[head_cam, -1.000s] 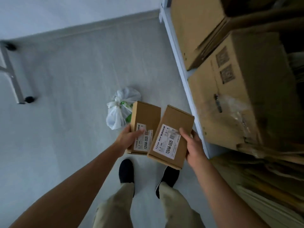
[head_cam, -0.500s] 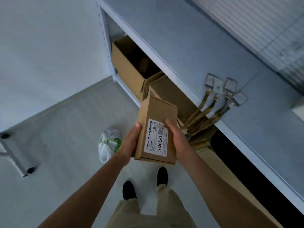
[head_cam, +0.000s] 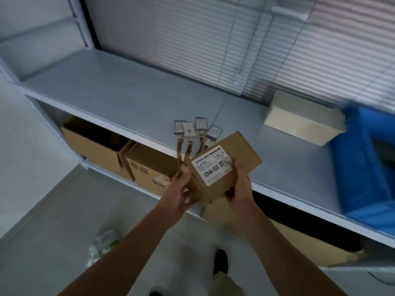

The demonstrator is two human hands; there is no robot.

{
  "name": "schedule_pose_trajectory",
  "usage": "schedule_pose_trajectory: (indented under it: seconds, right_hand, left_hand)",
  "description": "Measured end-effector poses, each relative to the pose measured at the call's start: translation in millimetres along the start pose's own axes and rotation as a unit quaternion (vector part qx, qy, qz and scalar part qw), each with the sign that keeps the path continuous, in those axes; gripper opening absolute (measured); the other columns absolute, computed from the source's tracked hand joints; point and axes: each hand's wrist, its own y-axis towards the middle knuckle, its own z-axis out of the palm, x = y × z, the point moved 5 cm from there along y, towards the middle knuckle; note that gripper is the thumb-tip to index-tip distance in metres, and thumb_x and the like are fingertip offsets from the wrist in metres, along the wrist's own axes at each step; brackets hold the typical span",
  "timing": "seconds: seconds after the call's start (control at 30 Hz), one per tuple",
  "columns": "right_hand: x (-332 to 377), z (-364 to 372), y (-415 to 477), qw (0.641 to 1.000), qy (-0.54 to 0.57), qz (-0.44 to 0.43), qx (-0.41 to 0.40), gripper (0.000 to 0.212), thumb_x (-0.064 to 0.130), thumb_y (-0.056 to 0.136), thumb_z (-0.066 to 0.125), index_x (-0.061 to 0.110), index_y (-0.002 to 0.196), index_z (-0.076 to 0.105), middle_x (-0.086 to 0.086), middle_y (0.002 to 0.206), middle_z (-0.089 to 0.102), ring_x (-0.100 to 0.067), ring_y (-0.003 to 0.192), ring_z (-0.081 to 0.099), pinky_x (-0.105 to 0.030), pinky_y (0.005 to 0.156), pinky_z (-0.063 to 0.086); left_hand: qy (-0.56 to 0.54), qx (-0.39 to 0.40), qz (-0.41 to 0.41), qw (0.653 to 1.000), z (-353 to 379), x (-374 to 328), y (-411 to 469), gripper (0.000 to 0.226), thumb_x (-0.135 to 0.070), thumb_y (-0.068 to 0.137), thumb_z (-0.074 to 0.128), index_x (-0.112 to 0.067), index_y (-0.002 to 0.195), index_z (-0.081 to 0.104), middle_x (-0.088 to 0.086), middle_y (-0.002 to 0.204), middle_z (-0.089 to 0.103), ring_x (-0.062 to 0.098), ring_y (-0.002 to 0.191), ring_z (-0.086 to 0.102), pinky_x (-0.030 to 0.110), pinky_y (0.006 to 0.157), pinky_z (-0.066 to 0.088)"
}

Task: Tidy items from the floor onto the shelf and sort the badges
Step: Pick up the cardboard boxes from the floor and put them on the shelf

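Cardboard carton [head_cam: 224,165] with a white label reading 12V4A-5525 is clamped between both my hands, held tilted over the front edge of the grey shelf [head_cam: 128,90] — left hand [head_cam: 181,195] wraps the near-left corner, right hand [head_cam: 240,189] grips the near-right side with the thumb on the label. Can't tell if a second box sits underneath it. Badges [head_cam: 195,130] lie in a fanned cluster on the shelf just behind the carton, their tan lanyards [head_cam: 183,150] hanging off the front edge, partly hidden by the carton. Further right on the shelf: a cream box [head_cam: 303,122], closed, and a blue crate [head_cam: 372,163] beside it, contents too blurred to read. Lower level holds brown cartons [head_cam: 119,154], the left one open-topped, inside dark. White plastic bag [head_cam: 104,246] on the floor, left of my arms.
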Motion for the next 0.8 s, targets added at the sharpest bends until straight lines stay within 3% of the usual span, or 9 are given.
schedule_pose_trajectory:
  seconds: [0.07, 0.17, 0.23, 0.37, 0.47, 0.53, 0.57, 0.7, 0.8]
  right_hand:
    - [15.1, -19.4, 7.0, 1.000, 0.014, 0.000, 0.008, 0.079, 0.049, 0.073, 0.079, 0.018, 0.137, 0.045, -0.013, 0.122, 0.069, -0.031, 0.104, 0.070, -0.043, 0.065, 0.062]
    - [42.5, -59.3, 23.1, 0.999, -0.010, 0.015, 0.027, 0.081, 0.043, 0.069, 0.083, 0.016, 0.136, 0.046, -0.011, 0.127, 0.065, -0.028, 0.114, 0.064, -0.048, 0.083, 0.055]
    - [69.0, -96.1, 37.8, 0.998, -0.047, 0.017, 0.023, 0.075, 0.044, 0.074, 0.080, 0.015, 0.136, 0.049, -0.010, 0.130, 0.064, -0.030, 0.123, 0.059, -0.052, 0.094, 0.047]
    - [132.9, -171.1, 74.0, 0.993, -0.112, -0.034, -0.033, 0.078, 0.044, 0.085, 0.071, 0.020, 0.149, 0.032, -0.007, 0.139, 0.051, -0.032, 0.126, 0.054, -0.060, 0.106, 0.042]
    - [155.2, -192.1, 89.1, 0.987, -0.160, 0.002, 0.027, 0.054, 0.048, 0.086, 0.065, 0.021, 0.131, 0.050, -0.003, 0.126, 0.061, -0.024, 0.109, 0.060, -0.054, 0.099, 0.045]
    - [162.1, -201.3, 98.7, 0.978, -0.206, 0.011, 0.037, 0.072, 0.055, 0.067, 0.074, 0.026, 0.129, 0.052, 0.000, 0.121, 0.064, -0.023, 0.109, 0.060, -0.051, 0.097, 0.045]
    - [164.4, -208.6, 107.4, 0.978, -0.208, 0.009, 0.025, 0.077, 0.055, 0.062, 0.076, 0.028, 0.129, 0.052, 0.000, 0.122, 0.065, -0.024, 0.109, 0.060, -0.050, 0.097, 0.045]
    - [178.7, -243.0, 144.8, 0.989, -0.136, 0.016, -0.062, 0.052, 0.040, 0.080, 0.075, 0.024, 0.126, 0.056, -0.007, 0.124, 0.065, -0.027, 0.101, 0.061, -0.045, 0.089, 0.048]
    - [189.3, -254.9, 162.2, 0.987, -0.122, 0.035, -0.096, 0.057, 0.045, 0.077, 0.077, 0.019, 0.125, 0.060, -0.008, 0.120, 0.067, -0.027, 0.099, 0.063, -0.038, 0.076, 0.051]
  left_hand:
    - [0.025, 0.019, 0.016, 0.999, 33.2, 4.9, 18.8, 0.068, -0.042, 0.072, 0.078, -0.029, 0.134, 0.052, 0.004, 0.123, 0.071, 0.027, 0.111, 0.068, 0.048, 0.088, 0.057]
    - [0.037, 0.014, 0.028, 0.999, 74.2, 7.6, 50.5, 0.073, -0.039, 0.066, 0.086, -0.027, 0.131, 0.056, 0.005, 0.119, 0.073, 0.028, 0.110, 0.069, 0.057, 0.093, 0.054]
    - [0.051, 0.012, 0.028, 0.998, 99.5, 3.2, 71.4, 0.063, -0.035, 0.068, 0.083, -0.024, 0.126, 0.061, 0.006, 0.115, 0.075, 0.029, 0.107, 0.070, 0.055, 0.092, 0.055]
    - [0.073, 0.056, 0.000, 0.996, 151.1, -5.0, 111.6, 0.052, -0.023, 0.075, 0.077, -0.016, 0.125, 0.064, 0.013, 0.115, 0.074, 0.032, 0.103, 0.072, 0.043, 0.086, 0.057]
    - [0.110, 0.078, -0.043, 0.990, 190.4, -0.1, 140.2, 0.045, -0.023, 0.083, 0.073, -0.013, 0.125, 0.061, 0.015, 0.113, 0.074, 0.033, 0.101, 0.072, 0.045, 0.084, 0.059]
    - [0.125, 0.077, -0.064, 0.987, 214.1, 8.1, 160.1, 0.051, -0.031, 0.083, 0.074, -0.012, 0.128, 0.060, 0.016, 0.115, 0.073, 0.035, 0.106, 0.070, 0.049, 0.088, 0.058]
    - [0.129, 0.081, -0.070, 0.986, 226.1, 12.2, 169.7, 0.050, -0.036, 0.083, 0.073, -0.012, 0.126, 0.062, 0.016, 0.115, 0.074, 0.035, 0.107, 0.070, 0.049, 0.089, 0.057]
    - [0.144, 0.040, -0.096, 0.984, 266.2, 22.4, 203.0, 0.052, -0.052, 0.079, 0.070, -0.010, 0.111, 0.074, 0.015, 0.107, 0.076, 0.034, 0.102, 0.072, 0.051, 0.094, 0.055]
    - [0.208, -0.014, -0.069, 0.976, 277.8, 28.2, 222.8, 0.049, -0.050, 0.080, 0.070, -0.010, 0.108, 0.073, 0.011, 0.106, 0.075, 0.030, 0.095, 0.071, 0.040, 0.084, 0.058]
